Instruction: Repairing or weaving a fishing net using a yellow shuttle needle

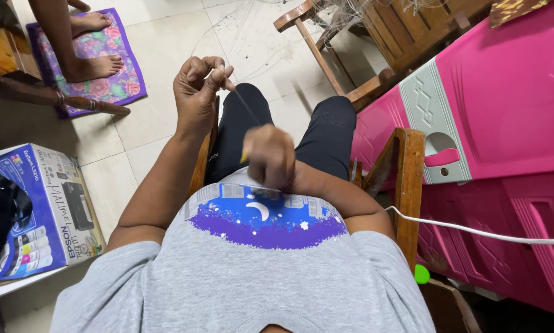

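Thin dark thread (247, 106) runs taut between your two hands, slanting from upper left down toward your lap. Your left hand (198, 86) is raised above your left knee, fingers curled in, with thumb and forefinger pinching the upper end of the thread. Your right hand (269, 155) sits lower, close against your belly, closed into a loose fist around a slim yellowish tool (245, 156) whose tip pokes out just beside the thread; motion blur hides exactly how the fingers grip it.

You are seated in a wooden chair (405, 179), its armrests either side of your black trousers (326, 132). More fine netting (341, 15) lies draped over another wooden chair (363, 43) ahead, trailing onto the tiled floor (166, 49). A pink plastic cabinet (505, 105) stands just beside your right arm, with a white cable (474, 232) crossing in front of it. To your left, a blue printer box (45, 209) rests on a low shelf, and another person's bare feet (92, 43) stand on a purple floral mat (113, 80).
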